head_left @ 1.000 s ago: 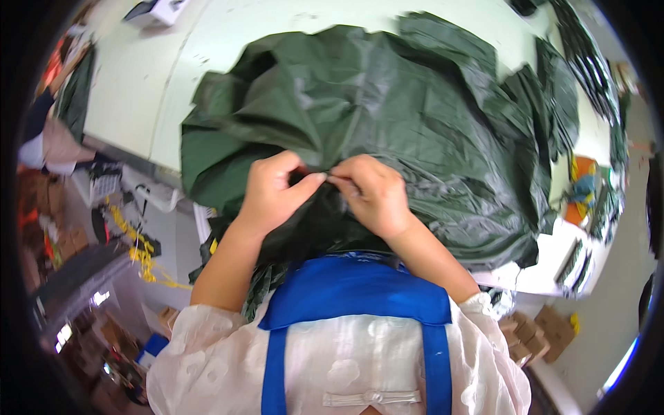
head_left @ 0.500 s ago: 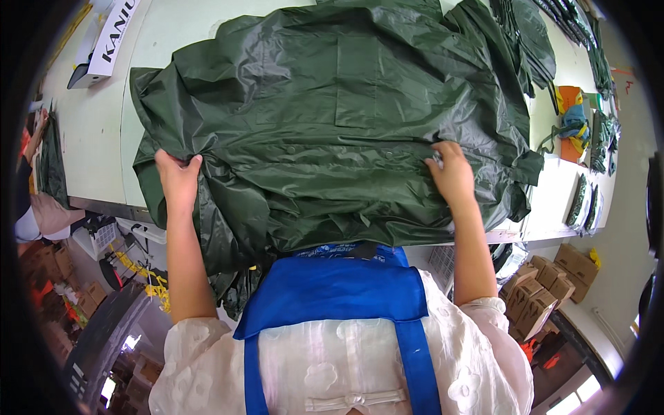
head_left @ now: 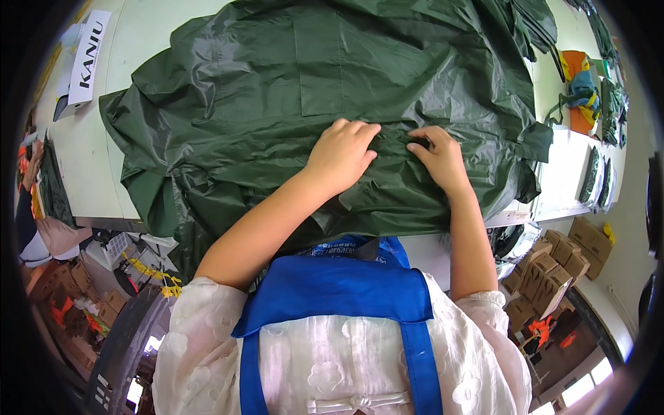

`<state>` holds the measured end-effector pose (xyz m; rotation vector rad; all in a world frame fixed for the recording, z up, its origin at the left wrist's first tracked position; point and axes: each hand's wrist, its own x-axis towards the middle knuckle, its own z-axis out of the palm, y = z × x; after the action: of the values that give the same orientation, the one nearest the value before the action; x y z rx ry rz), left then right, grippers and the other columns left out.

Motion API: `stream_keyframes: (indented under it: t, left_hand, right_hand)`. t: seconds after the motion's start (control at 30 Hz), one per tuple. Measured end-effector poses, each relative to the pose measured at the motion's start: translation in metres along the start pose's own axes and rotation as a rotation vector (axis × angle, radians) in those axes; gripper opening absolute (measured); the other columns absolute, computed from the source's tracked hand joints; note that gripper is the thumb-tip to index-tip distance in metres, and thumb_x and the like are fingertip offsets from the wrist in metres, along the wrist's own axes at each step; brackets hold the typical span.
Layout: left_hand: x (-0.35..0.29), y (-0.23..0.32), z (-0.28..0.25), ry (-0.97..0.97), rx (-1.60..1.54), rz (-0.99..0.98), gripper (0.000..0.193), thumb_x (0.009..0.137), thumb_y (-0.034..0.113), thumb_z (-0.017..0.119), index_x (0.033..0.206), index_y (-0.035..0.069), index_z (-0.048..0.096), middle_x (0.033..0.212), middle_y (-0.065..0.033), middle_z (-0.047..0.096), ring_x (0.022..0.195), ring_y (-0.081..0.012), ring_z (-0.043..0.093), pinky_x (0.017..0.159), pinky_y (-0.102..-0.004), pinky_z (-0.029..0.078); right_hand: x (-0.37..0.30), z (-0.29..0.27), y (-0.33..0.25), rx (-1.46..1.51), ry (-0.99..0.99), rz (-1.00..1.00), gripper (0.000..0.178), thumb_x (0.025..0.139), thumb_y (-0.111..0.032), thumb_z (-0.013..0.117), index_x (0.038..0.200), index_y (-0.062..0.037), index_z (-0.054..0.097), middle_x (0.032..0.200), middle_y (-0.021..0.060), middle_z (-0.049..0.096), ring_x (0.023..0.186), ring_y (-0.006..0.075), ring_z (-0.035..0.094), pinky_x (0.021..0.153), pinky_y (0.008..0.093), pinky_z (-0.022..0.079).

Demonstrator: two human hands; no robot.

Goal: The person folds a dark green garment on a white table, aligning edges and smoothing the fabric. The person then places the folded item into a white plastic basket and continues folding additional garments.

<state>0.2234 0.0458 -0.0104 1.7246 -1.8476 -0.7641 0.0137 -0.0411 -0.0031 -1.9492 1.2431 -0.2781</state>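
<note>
A dark green, shiny raincoat (head_left: pixel 263 76) lies spread and creased over the table, with a large rectangular pocket flap on its upper part and a long front placket across it. My left hand (head_left: pixel 346 153) rests on the placket near the middle, thumb apart from the fingers and fingertips on the cloth. Close to its right, my right hand (head_left: pixel 443 158) has thumb and forefinger curled together on the same strip, pinching the cloth. Small fasteners under the fingertips cannot be made out.
A white table (head_left: pixel 83 166) runs under the raincoat. At the far left stands a white box (head_left: pixel 86 59); a co-worker's arm (head_left: pixel 31 166) is beyond it. Folded green garments (head_left: pixel 532 24), an orange box (head_left: pixel 579 90) and packed bundles (head_left: pixel 593 176) lie at right. Cardboard boxes (head_left: pixel 550 270) are stacked below.
My left hand has let go of the raincoat's left edge and moved right to the placket's middle, beside my right hand. The right hand has shifted slightly left. The raincoat has shifted left.
</note>
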Motion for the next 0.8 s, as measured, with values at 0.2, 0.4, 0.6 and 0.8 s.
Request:
stream_keyframes:
  t: [0.2,0.4,0.6,0.8]
  left_hand:
    - [0.029,0.008,0.011,-0.029,-0.145,-0.049,0.017,0.076,0.013,0.069,0.092,0.009,0.065,0.085,-0.0062,0.067,0.084,-0.0274,0.059,0.075,-0.0368,0.048]
    - [0.032,0.009,0.009,-0.102,-0.199,-0.114,0.010,0.082,0.014,0.062,0.088,0.006,0.062,0.076,-0.0091,0.065,0.080,-0.0301,0.060,0.070,-0.0414,0.048]
    - [0.034,-0.003,0.013,-0.065,-0.287,-0.136,0.010,0.087,0.012,0.059,0.086,0.002,0.056,0.080,-0.0112,0.065,0.074,-0.0291,0.062,0.067,-0.0371,0.048]
    - [0.032,0.003,0.008,-0.087,-0.399,-0.218,0.011,0.088,0.014,0.060,0.090,0.003,0.059,0.084,-0.0108,0.066,0.072,-0.0248,0.061,0.067,-0.0326,0.048]
  right_hand:
    - [0.003,-0.010,-0.014,0.080,-0.122,0.124,0.016,0.080,-0.009,0.067,0.093,-0.0001,0.066,0.086,0.0128,0.062,0.076,0.0258,0.060,0.070,0.0329,0.046]
    - [0.000,-0.015,-0.011,0.145,-0.162,0.158,0.016,0.081,-0.010,0.067,0.093,0.0002,0.066,0.082,0.0096,0.060,0.068,0.0188,0.052,0.064,0.0300,0.043]
    - [0.003,-0.013,-0.005,0.192,-0.186,0.180,0.015,0.082,-0.010,0.067,0.093,0.0004,0.066,0.081,0.0083,0.060,0.068,0.0167,0.051,0.064,0.0294,0.042]
    - [0.003,-0.012,-0.002,0.235,-0.192,0.195,0.015,0.082,-0.010,0.067,0.093,0.0004,0.066,0.082,0.0087,0.060,0.070,0.0168,0.052,0.065,0.0288,0.043]
